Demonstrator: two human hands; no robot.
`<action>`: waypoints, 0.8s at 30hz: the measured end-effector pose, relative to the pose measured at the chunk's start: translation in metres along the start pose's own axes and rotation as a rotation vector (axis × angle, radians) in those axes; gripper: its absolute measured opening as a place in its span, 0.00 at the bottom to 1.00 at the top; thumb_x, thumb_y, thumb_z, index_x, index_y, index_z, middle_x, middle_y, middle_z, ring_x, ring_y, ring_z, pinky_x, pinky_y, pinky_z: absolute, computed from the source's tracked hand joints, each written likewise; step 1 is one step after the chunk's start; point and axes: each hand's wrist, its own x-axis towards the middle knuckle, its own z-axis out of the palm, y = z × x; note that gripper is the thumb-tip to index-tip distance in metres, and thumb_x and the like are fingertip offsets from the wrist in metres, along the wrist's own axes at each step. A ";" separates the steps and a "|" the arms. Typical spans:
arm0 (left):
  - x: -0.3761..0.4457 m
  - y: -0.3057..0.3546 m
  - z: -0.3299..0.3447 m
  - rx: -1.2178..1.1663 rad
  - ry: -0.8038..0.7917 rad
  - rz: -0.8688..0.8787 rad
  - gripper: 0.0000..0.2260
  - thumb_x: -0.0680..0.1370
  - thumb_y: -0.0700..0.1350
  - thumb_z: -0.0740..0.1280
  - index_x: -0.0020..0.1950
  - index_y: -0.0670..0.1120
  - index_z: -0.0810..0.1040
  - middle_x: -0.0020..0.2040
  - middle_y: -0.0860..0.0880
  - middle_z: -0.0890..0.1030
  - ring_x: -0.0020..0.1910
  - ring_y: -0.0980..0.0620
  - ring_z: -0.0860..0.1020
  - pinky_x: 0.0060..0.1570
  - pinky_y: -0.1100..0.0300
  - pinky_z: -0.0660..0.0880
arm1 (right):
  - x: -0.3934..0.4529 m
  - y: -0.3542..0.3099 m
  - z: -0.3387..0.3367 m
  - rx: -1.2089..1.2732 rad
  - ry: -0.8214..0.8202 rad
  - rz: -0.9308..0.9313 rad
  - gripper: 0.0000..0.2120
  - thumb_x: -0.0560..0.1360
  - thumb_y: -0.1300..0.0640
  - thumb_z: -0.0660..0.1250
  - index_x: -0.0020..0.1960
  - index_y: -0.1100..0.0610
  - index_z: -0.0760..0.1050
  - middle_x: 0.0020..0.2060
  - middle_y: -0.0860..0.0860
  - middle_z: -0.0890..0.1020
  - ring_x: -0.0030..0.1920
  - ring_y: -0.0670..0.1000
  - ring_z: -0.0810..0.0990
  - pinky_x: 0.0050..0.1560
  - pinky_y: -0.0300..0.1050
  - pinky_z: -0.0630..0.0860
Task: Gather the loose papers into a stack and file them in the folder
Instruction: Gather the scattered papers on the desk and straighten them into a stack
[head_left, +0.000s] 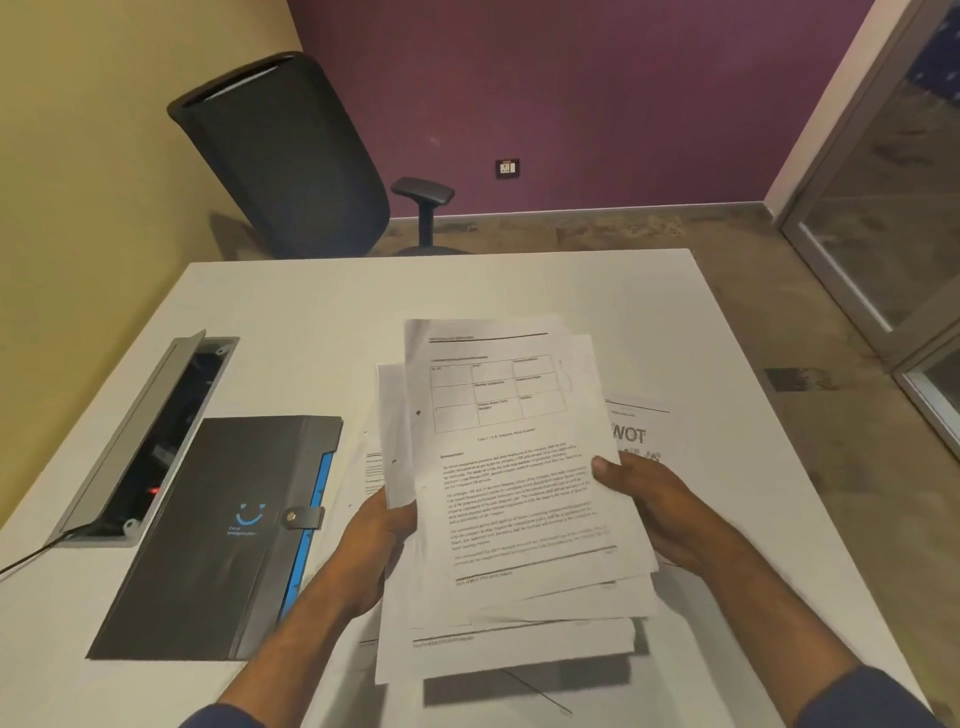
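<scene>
Papers (519, 483) were held above the near middle of the tabletop (311, 301), gripped from both sides: left hand (382, 535) on the left edge, right hand (644, 499) on the right edge, thumb on top of the top sheet. Fingers of both hands were closed on the bundle; those underneath were hidden.

Risks, as judged:
- Bundle was badly fanned, corners pointing several ways. Lower sheets jutted out at the near end and left side; with only edge grips, one could slide out and drop.
- Squaring by tapping on the tabletop could crease the protruding corners.
- At least one printed sheet (641, 431) lay on the tabletop just right of the bundle, part hidden under it, and another sheet (374, 467) showed at the left. Either could be missed.
- Folder (218, 535), dark with blue edge, lay at the left with its snap tab apparently fastened; opening it would need a free hand.

Appearance: white printed pages, top one bearing a table and paragraphs; thin, limp, unbound.
</scene>
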 end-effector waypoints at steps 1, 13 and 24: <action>0.000 0.001 0.002 -0.025 -0.007 -0.008 0.10 0.80 0.46 0.66 0.58 0.53 0.84 0.57 0.45 0.86 0.55 0.45 0.85 0.44 0.56 0.83 | 0.002 -0.002 0.004 0.020 -0.053 0.010 0.17 0.78 0.58 0.67 0.65 0.62 0.77 0.61 0.61 0.82 0.62 0.63 0.80 0.60 0.56 0.79; 0.003 0.032 0.018 0.263 -0.021 0.170 0.14 0.78 0.44 0.71 0.64 0.48 0.81 0.58 0.52 0.86 0.57 0.52 0.84 0.58 0.58 0.80 | 0.013 0.001 0.033 -0.302 0.199 -0.304 0.16 0.70 0.66 0.75 0.55 0.52 0.82 0.51 0.47 0.87 0.53 0.49 0.86 0.56 0.49 0.81; -0.003 0.025 0.019 0.140 -0.090 0.337 0.20 0.70 0.38 0.78 0.60 0.53 0.82 0.57 0.47 0.86 0.57 0.47 0.84 0.49 0.61 0.81 | -0.014 0.021 0.025 -0.254 0.267 -0.438 0.18 0.67 0.66 0.78 0.55 0.54 0.82 0.50 0.53 0.87 0.52 0.54 0.86 0.49 0.43 0.82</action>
